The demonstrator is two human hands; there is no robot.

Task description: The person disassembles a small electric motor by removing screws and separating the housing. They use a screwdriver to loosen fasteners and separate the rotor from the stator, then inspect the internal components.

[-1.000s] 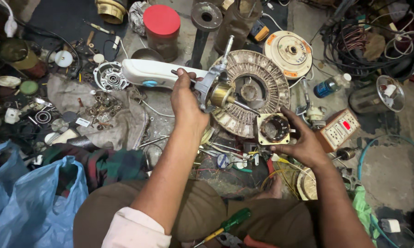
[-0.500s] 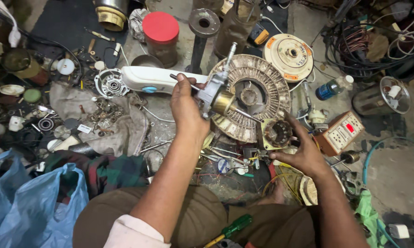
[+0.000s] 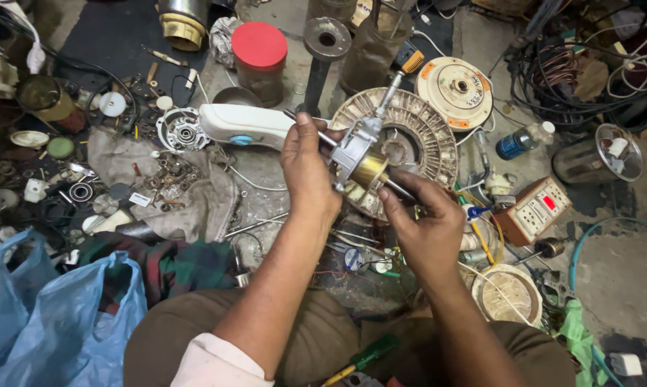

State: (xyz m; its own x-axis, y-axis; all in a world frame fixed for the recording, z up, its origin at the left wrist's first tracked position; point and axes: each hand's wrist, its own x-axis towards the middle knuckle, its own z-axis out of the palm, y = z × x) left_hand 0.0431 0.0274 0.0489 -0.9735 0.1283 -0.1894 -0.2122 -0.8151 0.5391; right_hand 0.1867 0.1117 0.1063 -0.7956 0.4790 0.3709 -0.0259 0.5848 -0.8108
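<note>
My left hand (image 3: 307,170) grips a small motor rotor (image 3: 360,163), a grey metal bracket with a brass-coloured cylinder on a long steel shaft. It is held tilted in the air above a round ribbed motor disc (image 3: 429,129). My right hand (image 3: 429,226) comes in from the lower right. Its fingertips pinch the lower end of the shaft, just below the brass cylinder. The shaft's upper end points to the far right. A white appliance handle (image 3: 243,125) lies on the floor just left of my left hand.
A red-lidded jar (image 3: 260,50) and a white round disc (image 3: 457,82) stand farther away. A grey cloth (image 3: 194,197) with small parts lies left, and blue plastic bags (image 3: 44,315) sit near left. A socket box (image 3: 535,211), a blue bottle (image 3: 517,143) and tangled cables (image 3: 574,72) fill the right. A green-handled screwdriver (image 3: 363,355) rests on my lap.
My right hand has left the square motor part on the floor and come up to the rotor's lower shaft. My left hand kept the rotor and drew it slightly nearer.
</note>
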